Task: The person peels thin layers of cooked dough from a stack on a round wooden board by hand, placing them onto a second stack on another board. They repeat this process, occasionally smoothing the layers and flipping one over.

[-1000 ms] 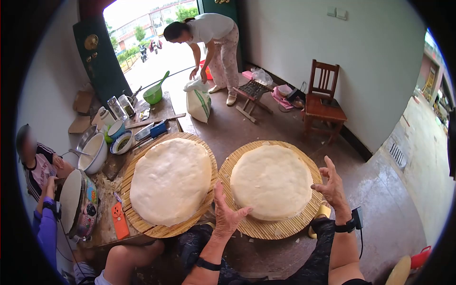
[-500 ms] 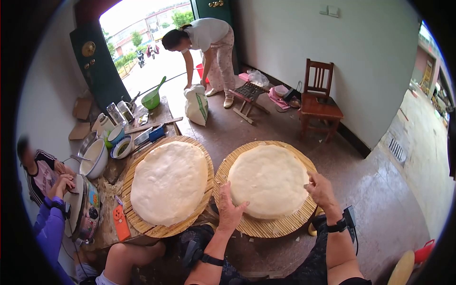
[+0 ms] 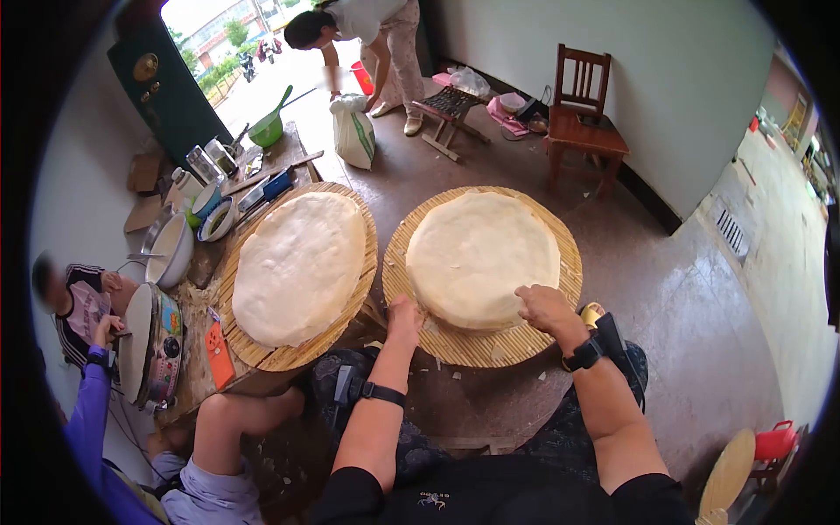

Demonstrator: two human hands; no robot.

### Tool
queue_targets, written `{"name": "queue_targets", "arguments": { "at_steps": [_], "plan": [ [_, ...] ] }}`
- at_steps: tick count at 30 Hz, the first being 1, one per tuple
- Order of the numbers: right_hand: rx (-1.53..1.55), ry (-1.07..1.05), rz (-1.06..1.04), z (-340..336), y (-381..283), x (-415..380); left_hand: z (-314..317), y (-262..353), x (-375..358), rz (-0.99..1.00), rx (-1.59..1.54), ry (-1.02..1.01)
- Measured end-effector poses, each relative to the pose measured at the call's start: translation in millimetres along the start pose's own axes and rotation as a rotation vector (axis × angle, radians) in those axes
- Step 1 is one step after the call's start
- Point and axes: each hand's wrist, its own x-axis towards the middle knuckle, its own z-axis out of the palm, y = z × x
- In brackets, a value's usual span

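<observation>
A stack of pale, round dough sheets [image 3: 481, 254] lies on a round slatted board [image 3: 567, 254] in front of me. My left hand [image 3: 405, 320] is closed at the board's near-left rim, its fingertips partly hidden. At the stack's near-right edge, my right hand [image 3: 549, 311] has its fingers curled, with thumb and forefinger pinched at the dough. To the left, another pale dough round [image 3: 302, 267] covers most of a second slatted board [image 3: 366, 249]. Dark straps with small devices sit on both my wrists.
A low table [image 3: 199, 385] on the left carries bowls, jars, a green ladle [image 3: 267, 131] and an orange phone [image 3: 219, 354]. People sit at a round drum-like container [image 3: 162, 350]. Another person bends over a white sack [image 3: 353, 136]. A wooden chair [image 3: 584, 131] stands by the wall.
My view has tilted down, so the boards appear higher. My left hand has gone from spread fingers beside the dough to closed at the board's rim. My right hand stays at the dough's edge.
</observation>
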Motion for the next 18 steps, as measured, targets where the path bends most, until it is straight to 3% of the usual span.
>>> {"name": "queue_targets", "arguments": {
  "at_steps": [3,7,13,18],
  "plan": [
    [0.035,0.038,0.016,-5,-2,-4,6,-3,9,-0.060,0.023,0.130],
    [0.032,0.050,-0.002,-4,3,-4,11,-8,16,-0.085,0.056,0.153],
    [-0.033,-0.012,0.022,3,0,1,16,-9,10,0.035,0.066,0.021],
    [-0.047,-0.006,0.015,1,-2,0,13,-17,20,0.108,0.118,0.203]
  ]
}}
